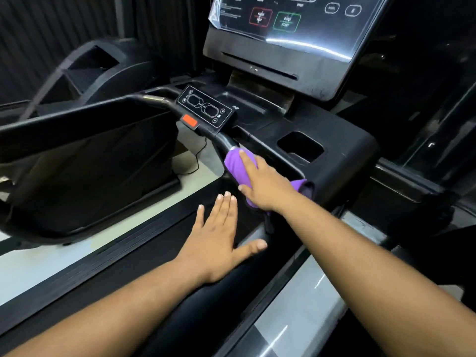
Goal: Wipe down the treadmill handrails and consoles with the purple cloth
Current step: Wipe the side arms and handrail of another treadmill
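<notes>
Right hand (265, 184) wrapped around the purple cloth (235, 163), pressing it onto the black handrail (224, 141) just below the small control panel (206, 108). Left hand (216, 240) flat and open, fingers spread, holding nothing, over the treadmill belt (154, 253). Console screen (291, 19) sits above.

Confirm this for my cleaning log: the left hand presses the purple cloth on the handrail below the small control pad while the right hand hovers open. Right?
Wrong hands. The head view shows the right hand pressing the purple cloth on the handrail below the small control pad, while the left hand hovers open.
</notes>
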{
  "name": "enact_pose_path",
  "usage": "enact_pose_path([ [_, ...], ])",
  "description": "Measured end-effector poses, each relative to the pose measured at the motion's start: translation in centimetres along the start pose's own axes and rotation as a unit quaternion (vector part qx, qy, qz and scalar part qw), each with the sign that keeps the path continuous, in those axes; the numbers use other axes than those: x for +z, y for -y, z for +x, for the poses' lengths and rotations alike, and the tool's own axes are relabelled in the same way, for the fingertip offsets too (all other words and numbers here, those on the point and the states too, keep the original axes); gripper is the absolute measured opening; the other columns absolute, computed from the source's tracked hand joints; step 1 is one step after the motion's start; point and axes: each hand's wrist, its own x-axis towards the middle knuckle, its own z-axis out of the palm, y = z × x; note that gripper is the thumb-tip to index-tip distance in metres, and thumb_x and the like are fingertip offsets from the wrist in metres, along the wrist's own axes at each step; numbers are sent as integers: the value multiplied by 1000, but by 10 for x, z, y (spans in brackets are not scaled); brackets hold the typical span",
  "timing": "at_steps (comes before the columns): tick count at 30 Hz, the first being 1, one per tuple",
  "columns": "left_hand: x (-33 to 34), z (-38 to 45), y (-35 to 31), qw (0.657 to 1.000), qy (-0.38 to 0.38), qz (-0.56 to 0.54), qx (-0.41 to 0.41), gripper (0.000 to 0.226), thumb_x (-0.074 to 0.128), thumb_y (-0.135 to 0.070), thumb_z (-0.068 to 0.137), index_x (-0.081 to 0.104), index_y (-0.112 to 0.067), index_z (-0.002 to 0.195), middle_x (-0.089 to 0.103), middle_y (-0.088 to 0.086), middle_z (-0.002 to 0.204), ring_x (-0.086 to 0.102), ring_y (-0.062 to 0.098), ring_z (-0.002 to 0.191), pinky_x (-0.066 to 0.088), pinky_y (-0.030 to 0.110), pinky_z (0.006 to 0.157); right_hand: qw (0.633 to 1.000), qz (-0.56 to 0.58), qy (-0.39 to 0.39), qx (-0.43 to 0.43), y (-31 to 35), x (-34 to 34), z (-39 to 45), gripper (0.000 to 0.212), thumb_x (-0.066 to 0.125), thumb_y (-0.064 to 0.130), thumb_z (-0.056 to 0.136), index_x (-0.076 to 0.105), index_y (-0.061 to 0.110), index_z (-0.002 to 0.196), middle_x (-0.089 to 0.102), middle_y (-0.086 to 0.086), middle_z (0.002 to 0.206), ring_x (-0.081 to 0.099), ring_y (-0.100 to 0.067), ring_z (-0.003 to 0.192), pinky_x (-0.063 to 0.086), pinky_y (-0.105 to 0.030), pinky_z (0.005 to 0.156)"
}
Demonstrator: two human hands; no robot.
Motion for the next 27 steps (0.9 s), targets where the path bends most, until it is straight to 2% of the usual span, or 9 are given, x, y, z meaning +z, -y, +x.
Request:
enact_pose_path([
  [4,3,-22,-2,999,-3,51,2,128,-12,-100,63,-28,-15,157,-37,0,163,-38,12,148,-16,49,126,1000,2,5,-31,14,-10,31,87,60,34,97,1,49,160,-13,3,171,23,-36,149,41,-56,105],
  [7,3,-38,-4,995,1,96,20,125,-6,-98,69,-28,-12,157,-37,3,163,-38,15,149,-16,50,125,998,10,27,-47,8,-14,23,81,59,35,97,10,51,159,-14,6,171,21,-37,151,38,-57,112],
  [10,3,-56,0,991,5,127,41,122,0,-96,74,-29,-11,156,-37,4,163,-38,17,149,-16,50,125,996,-68,39,-48,2,-13,-13,65,51,45,101,20,50,158,-14,9,171,11,-32,155,35,-56,114],
  [13,5,-79,9,986,10,151,68,120,1,-97,76,-30,-11,155,-39,4,162,-38,17,149,-16,50,126,996,-90,8,13,2,-2,-66,53,36,60,102,27,55,154,-5,14,171,12,-21,156,29,-58,113],
  [16,5,-99,19,984,11,153,90,122,-5,-97,72,-31,-12,155,-38,3,163,-39,17,148,-18,48,125,990,23,-92,100,4,22,-109,55,38,60,103,27,50,156,13,9,171,16,-21,156,28,-57,116],
  [18,5,-116,27,982,14,152,107,124,-9,-97,68,-31,-12,155,-37,3,163,-38,16,148,-20,46,124,973,100,-150,144,20,40,-135,57,40,56,104,27,45,158,17,6,171,15,-24,156,30,-57,118],
  [22,6,-152,53,986,14,114,119,125,-5,-98,67,-28,-14,157,-36,1,164,-37,14,149,-18,44,125,953,168,-183,172,89,69,-183,55,43,54,103,27,49,156,18,11,169,14,-21,154,31,-55,111],
  [25,5,-187,73,987,22,103,118,127,-5,-98,64,-28,-16,157,-37,-1,163,-36,13,150,-16,42,126,961,137,-187,151,113,72,-212,58,46,61,99,34,47,154,29,10,165,24,-24,149,32,-56,110],
  [27,4,-209,84,987,24,103,123,126,-5,-98,63,-30,-17,156,-37,-1,162,-35,13,150,-15,43,126,966,67,-176,176,109,66,-206,62,46,63,98,36,39,154,31,6,164,27,-26,148,26,-68,113],
])
